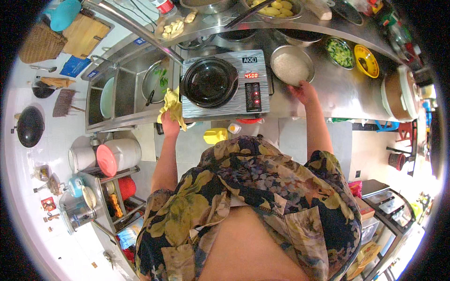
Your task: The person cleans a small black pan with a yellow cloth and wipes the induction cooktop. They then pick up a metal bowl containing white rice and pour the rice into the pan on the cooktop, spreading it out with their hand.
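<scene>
My left hand point(170, 123) is closed on a crumpled yellow cloth point(172, 105) at the counter edge, between the sink and the cooker. My right hand point(304, 93) grips the near rim of a steel bowl point(292, 64) of white grains that look like rice, standing on the steel counter. Between my hands lies an electric cooktop point(225, 109) with a lit display. A dark, glossy pot point(211, 82) sits on its plate. Whether the pot holds anything is hard to tell.
The steel sink point(130, 98) at left holds a basin with green leaves and a dark-handled tool. On the right stand a bowl of chopped greens point(339, 52), a yellow bowl point(366, 60) and a large lidded container point(400, 93). A raised shelf point(218, 28) runs along the back with more bowls.
</scene>
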Action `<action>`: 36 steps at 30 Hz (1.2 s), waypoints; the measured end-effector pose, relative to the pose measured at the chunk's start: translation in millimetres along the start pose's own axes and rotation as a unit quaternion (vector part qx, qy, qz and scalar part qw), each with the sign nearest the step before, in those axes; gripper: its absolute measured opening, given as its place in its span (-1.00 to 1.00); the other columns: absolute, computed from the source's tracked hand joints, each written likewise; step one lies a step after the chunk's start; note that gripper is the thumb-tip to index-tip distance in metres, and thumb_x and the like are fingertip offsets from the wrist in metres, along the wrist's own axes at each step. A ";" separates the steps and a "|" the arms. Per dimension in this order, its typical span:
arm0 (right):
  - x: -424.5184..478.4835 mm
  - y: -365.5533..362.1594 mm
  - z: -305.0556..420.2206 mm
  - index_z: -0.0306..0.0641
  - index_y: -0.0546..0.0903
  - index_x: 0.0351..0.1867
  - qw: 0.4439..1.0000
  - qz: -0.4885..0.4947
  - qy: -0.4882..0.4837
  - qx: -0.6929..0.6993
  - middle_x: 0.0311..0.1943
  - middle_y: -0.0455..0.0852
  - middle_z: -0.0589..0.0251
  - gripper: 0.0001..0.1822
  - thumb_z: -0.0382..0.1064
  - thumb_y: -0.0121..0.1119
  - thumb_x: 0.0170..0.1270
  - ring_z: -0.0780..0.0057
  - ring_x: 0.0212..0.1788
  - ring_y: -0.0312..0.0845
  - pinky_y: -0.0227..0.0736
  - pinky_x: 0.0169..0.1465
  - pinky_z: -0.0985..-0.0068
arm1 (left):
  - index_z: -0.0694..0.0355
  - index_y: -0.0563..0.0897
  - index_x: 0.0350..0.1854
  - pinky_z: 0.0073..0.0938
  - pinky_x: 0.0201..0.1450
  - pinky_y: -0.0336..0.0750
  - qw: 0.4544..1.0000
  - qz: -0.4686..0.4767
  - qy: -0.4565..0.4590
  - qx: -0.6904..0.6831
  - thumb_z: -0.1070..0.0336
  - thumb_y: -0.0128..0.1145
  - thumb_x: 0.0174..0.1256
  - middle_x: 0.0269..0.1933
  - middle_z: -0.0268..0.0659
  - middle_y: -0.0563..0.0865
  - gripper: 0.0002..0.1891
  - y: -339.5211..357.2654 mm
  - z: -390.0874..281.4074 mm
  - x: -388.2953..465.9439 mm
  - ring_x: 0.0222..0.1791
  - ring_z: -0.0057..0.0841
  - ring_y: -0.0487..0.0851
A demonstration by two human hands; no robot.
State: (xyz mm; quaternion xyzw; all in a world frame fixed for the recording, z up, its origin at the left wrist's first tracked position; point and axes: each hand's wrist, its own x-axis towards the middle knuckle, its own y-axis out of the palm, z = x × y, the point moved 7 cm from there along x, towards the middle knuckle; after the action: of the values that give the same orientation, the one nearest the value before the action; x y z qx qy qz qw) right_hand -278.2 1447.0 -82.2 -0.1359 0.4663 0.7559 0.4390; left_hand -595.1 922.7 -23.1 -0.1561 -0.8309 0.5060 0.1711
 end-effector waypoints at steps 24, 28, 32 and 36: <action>-234.2 77.2 -22.3 -0.51 0.47 -0.18 0.946 -0.060 -0.112 -0.299 -0.44 0.66 0.07 -0.76 -0.33 0.05 0.22 0.38 -0.58 0.56 0.47 -0.60 0.51 | 0.31 0.30 0.35 -0.49 0.12 0.45 0.856 0.156 -0.020 -0.492 0.43 0.02 0.39 0.11 -0.12 0.59 -0.51 -78.6 -121.8 -38.2 0.06 -0.44 0.59; -251.1 163.2 -53.9 -0.51 0.53 -0.27 0.946 0.030 -0.099 -0.307 -0.48 0.66 0.07 -0.81 -0.35 0.06 0.21 0.40 -0.60 0.56 0.47 -0.60 0.51 | 0.27 0.18 0.41 -0.34 0.12 0.50 0.751 0.308 -0.060 -0.582 0.22 0.04 0.41 0.22 -0.08 0.50 -0.41 -78.8 -172.0 -52.4 0.15 -0.34 0.54; -233.1 218.5 -106.4 -0.50 0.57 -0.32 0.927 0.126 -0.044 -0.351 -0.46 0.69 0.04 -0.80 -0.34 0.06 0.21 0.39 -0.58 0.59 0.48 -0.61 0.50 | 0.28 0.12 0.42 -0.18 0.10 0.54 0.618 0.396 -0.143 -0.664 0.06 0.05 0.39 0.28 -0.07 0.43 -0.32 -85.3 -181.9 -69.7 0.20 -0.26 0.50; -237.8 275.3 -158.2 -0.52 0.54 -0.17 0.883 0.209 0.018 -0.419 -0.40 0.69 0.05 -0.76 -0.34 0.06 0.23 0.37 -0.51 0.64 0.49 -0.59 0.51 | 0.40 0.15 0.36 0.01 0.09 0.56 0.583 0.304 -0.173 -0.734 0.11 0.03 0.37 0.27 0.01 0.41 -0.35 -101.7 -160.8 -75.9 0.20 -0.12 0.49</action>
State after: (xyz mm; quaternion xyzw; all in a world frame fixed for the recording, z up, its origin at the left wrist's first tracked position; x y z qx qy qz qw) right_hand -390.7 1139.5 141.6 -0.2206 0.1313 0.9524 0.1645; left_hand -464.9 971.9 127.4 -0.3810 -0.8376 -0.2356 -0.3126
